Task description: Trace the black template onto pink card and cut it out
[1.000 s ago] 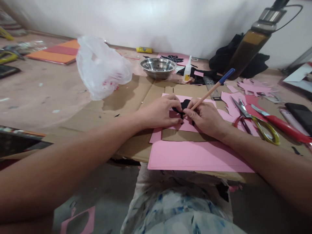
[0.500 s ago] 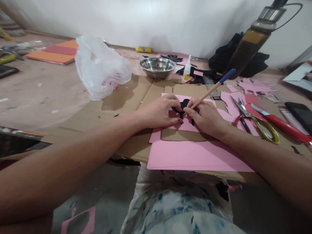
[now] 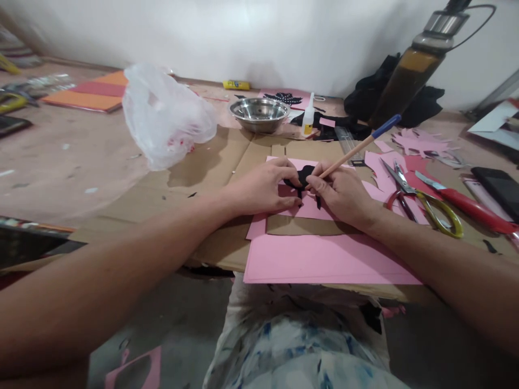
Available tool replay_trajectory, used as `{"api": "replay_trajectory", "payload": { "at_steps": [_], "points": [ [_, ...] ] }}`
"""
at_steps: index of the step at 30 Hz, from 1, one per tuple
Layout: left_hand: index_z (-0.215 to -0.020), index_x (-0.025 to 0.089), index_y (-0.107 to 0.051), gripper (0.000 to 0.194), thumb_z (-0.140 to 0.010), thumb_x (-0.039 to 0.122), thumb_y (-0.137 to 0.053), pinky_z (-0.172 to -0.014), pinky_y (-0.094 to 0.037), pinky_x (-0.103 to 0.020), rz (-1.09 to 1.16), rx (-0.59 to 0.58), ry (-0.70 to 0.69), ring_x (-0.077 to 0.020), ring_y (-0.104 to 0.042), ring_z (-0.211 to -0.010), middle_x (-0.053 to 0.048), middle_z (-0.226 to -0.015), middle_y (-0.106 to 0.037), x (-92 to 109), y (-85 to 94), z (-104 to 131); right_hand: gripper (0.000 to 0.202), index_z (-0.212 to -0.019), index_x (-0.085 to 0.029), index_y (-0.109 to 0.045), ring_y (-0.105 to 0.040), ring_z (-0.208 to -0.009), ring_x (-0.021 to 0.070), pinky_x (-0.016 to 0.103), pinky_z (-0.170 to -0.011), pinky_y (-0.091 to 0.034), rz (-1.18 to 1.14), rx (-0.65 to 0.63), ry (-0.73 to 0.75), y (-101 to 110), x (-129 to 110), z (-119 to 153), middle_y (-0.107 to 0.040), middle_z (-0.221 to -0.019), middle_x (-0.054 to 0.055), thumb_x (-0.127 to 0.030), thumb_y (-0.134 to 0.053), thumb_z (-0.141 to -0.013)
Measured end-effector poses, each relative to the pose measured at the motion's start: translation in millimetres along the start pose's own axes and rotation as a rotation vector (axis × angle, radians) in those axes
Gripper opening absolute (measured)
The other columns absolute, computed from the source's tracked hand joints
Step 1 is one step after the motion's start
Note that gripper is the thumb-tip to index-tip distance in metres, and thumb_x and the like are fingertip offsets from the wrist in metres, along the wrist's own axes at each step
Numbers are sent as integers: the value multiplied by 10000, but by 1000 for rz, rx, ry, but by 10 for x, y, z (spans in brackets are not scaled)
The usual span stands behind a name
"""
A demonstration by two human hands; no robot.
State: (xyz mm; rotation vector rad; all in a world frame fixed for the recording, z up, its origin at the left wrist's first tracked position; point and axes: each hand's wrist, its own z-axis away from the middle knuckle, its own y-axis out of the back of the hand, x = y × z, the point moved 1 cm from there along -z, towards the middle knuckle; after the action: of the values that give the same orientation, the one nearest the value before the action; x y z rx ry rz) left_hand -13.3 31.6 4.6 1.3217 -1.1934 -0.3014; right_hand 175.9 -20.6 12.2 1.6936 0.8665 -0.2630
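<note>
A black cutout (image 3: 307, 174) with thin leg-like strips lies on a pink paper sheet (image 3: 320, 208), which rests over a piece of brown cardboard (image 3: 300, 226). My left hand (image 3: 265, 186) presses the cutout from its left side, with thumb and fingertips on its edge. In my right hand (image 3: 344, 190) is a slim wooden pencil (image 3: 348, 155) with a blue end, tilted up to the right. Its tip points down at the cutout's lower edge, and my right fingers partly cover the cutout.
Scissors (image 3: 416, 194) and a red-handled knife (image 3: 466, 202) lie to the right, near a black phone (image 3: 498, 186). Behind stand a steel bowl (image 3: 259, 114), a glue bottle (image 3: 308, 119) and a tall drink bottle (image 3: 413, 70). A white plastic bag (image 3: 162, 116) sits at the left.
The pencil's blue end has swung slightly to the right and lower. My hands stay at the cutout; the whole view has shifted a little.
</note>
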Motion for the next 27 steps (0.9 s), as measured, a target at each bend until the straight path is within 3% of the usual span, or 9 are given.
{"api": "replay_trajectory", "payload": {
  "at_steps": [17, 27],
  "points": [
    [-970, 219, -678, 176, -837, 330, -651, -926, -497, -343, -30, -7, -3, -207, -591, -1035, -59, -1093, -588, -13, -3, 15, 204, -770, -190, -600, -566, -709, 172, 294, -720, -415, -4, -87, -46, -24, -64, -23, -640, -733, 31, -243, -503, -942],
    [-1023, 221, -685, 216, -833, 317, -650, -956, -490, -352, -22, -8, -7, -210, -592, -1053, -58, -1117, -584, -26, -6, 14, 236, -708, -182, -580, -553, -699, 160, 279, -706, -407, 19, -72, -41, -25, -86, -41, -634, -724, 30, -214, -527, -935]
  ]
}}
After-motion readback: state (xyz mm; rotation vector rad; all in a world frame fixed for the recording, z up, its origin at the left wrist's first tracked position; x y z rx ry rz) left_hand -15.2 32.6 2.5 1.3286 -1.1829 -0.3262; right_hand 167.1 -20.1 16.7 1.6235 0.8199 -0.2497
